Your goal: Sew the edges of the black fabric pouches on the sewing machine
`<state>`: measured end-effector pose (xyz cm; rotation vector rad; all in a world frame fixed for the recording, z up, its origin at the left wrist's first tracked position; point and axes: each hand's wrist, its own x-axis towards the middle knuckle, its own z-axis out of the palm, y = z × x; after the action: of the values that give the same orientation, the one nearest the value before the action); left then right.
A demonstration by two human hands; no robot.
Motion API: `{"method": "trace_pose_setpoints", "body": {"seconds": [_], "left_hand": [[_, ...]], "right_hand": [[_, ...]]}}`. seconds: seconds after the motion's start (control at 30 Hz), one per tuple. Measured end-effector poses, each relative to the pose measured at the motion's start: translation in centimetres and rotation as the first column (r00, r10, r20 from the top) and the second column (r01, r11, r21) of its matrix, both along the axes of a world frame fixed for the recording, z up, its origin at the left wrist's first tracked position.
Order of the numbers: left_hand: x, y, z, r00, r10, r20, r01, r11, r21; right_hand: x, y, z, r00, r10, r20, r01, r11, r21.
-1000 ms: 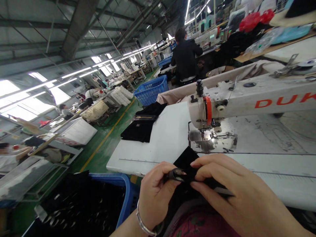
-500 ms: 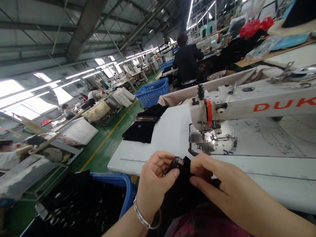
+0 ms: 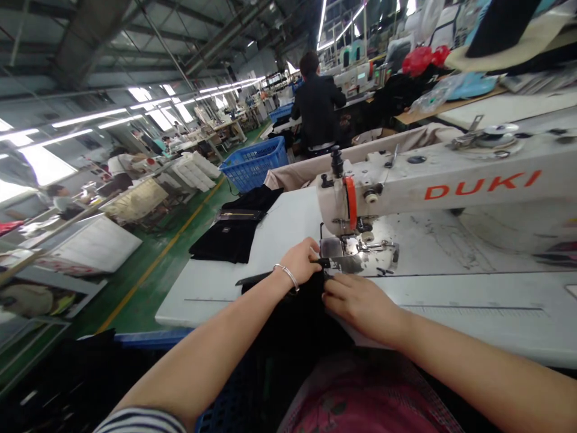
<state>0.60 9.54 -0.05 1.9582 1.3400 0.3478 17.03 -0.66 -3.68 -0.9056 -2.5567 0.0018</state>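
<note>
A black fabric piece [image 3: 293, 313] drapes over the front edge of the white sewing table, its upper end close to the presser foot. My left hand [image 3: 301, 262], a silver bangle at its wrist, is closed on a black strap end [image 3: 323, 263] of this piece, just left of the needle area. Close by on the right, my right hand [image 3: 356, 300] pinches the fabric with curled fingers. Both hands are in front of the sewing machine [image 3: 354, 204], marked DUKI. Its metal needle plate [image 3: 374, 258] lies right beyond the fingertips.
A stack of black fabric pieces with a zipper [image 3: 229, 231] lies at the table's left. Below left is a blue bin [image 3: 153, 338] holding black items. A blue basket [image 3: 255, 162] stands behind, near a person in dark clothes [image 3: 316, 108] seen from behind.
Both hands have moved forward from near my body to the needle area, bringing the black fabric onto the table. The view has shifted to the right.
</note>
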Motion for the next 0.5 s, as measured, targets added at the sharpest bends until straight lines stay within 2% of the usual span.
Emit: {"method": "trace_pose_setpoints", "body": {"seconds": [0.1,0.23,0.33,0.4,0.5], "left_hand": [[2.2,3.6,-1.8,0.998,0.058,0.023,-0.06,0.994,0.09],[2.6,6.6,-2.0,0.998,0.006,0.063,-0.006,1.0,0.003],[1.7,6.7,-1.8,0.991,-0.046,0.123,0.06,0.992,-0.115],[1.1,6.1,-1.7,0.982,-0.065,0.174,0.098,0.977,-0.188],[0.8,5.3,-1.7,0.963,-0.08,0.256,0.152,0.95,-0.273]], "right_hand": [[1.0,1.8,-0.6,0.998,-0.066,0.004,0.066,0.998,-0.024],[3.0,2.8,-0.8,0.985,-0.171,-0.002,0.17,0.983,-0.072],[4.4,3.4,-0.9,0.973,-0.229,-0.002,0.228,0.971,-0.073],[4.8,3.9,-0.9,0.97,-0.241,0.02,0.241,0.97,-0.022],[4.4,4.4,-1.0,0.977,-0.205,0.064,0.202,0.978,0.052]]}}
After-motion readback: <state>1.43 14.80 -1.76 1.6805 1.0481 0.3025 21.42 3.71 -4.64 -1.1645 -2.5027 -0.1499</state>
